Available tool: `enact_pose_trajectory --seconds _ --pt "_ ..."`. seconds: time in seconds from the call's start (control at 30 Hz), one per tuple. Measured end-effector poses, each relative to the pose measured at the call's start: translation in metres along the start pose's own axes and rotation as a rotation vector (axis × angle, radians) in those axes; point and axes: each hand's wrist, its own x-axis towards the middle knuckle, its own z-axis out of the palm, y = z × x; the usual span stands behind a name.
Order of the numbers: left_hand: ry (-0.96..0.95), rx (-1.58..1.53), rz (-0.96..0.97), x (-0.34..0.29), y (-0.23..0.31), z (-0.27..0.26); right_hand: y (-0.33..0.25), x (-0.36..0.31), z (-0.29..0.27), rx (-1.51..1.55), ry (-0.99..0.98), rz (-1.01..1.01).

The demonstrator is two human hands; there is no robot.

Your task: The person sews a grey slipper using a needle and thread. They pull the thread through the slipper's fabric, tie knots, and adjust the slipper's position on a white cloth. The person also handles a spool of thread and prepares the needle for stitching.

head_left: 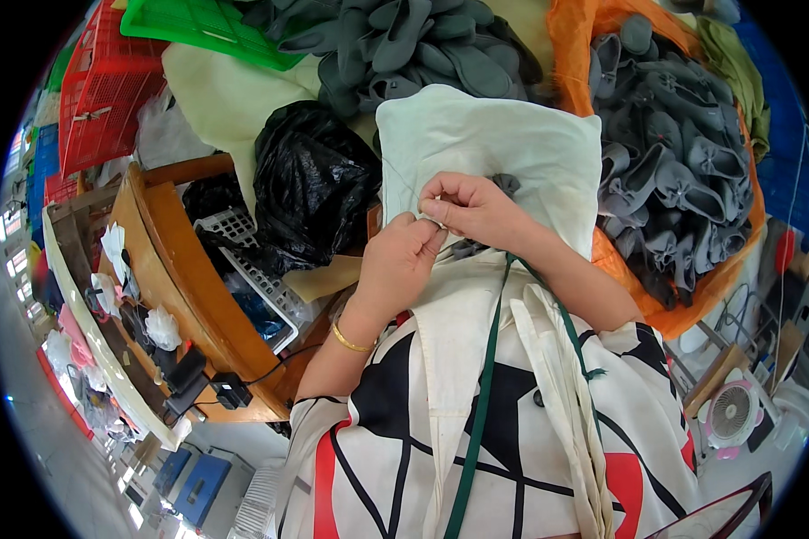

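My left hand [403, 259], with a gold bracelet [351, 340] at its wrist, is closed in a pinch. Fingertip to fingertip with it, my right hand [476, 208] is pinched shut too. What they hold is too small to make out; a thin dark line, perhaps thread, shows just above the fingers. Both hands are over a pale cloth-covered pad [548, 135] in front of my body. Small dark grey pieces [505, 184] lie on the pad, partly hidden behind my right hand and wrist.
Grey shoes [422, 54] are heaped beyond the pad. More fill an orange sack [584, 36] at the right. A black plastic bag [315, 189] and an open wooden drawer [189, 296] with a white basket [261, 292] are at the left. A pink-and-white fan [733, 411] stands lower right.
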Motion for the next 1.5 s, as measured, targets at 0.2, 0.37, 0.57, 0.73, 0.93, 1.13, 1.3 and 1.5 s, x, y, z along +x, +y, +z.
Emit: enact_pose_trajectory --seconds 0.2,0.37,0.57,0.73,0.93,1.13,1.3,1.5 --pt "0.207 0.327 0.071 -0.008 0.004 -0.002 -0.003 0.007 0.010 -0.395 0.099 -0.133" --pt "0.305 -0.310 -0.125 -0.007 -0.011 -0.003 -0.027 -0.004 0.016 -0.556 0.159 -0.129" --pt "0.464 -0.704 -0.125 0.002 -0.012 0.013 -0.019 -0.007 0.023 -0.716 0.215 -0.404" --pt "0.593 -0.741 -0.102 0.006 -0.020 0.025 -0.015 -0.006 0.023 -0.771 0.217 -0.458" --pt "0.536 -1.239 -0.186 0.016 -0.012 0.022 -0.018 -0.014 0.026 -0.627 0.227 -0.399" --pt "0.415 -1.440 -0.237 0.017 -0.005 0.013 -0.019 -0.019 0.025 -0.501 0.210 -0.310" --pt "0.397 -1.408 -0.223 0.019 -0.007 0.012 -0.012 -0.018 0.024 -0.652 0.224 -0.496" --pt "0.368 -1.331 -0.249 0.017 -0.010 0.015 -0.008 -0.013 0.020 -0.919 0.319 -0.667"
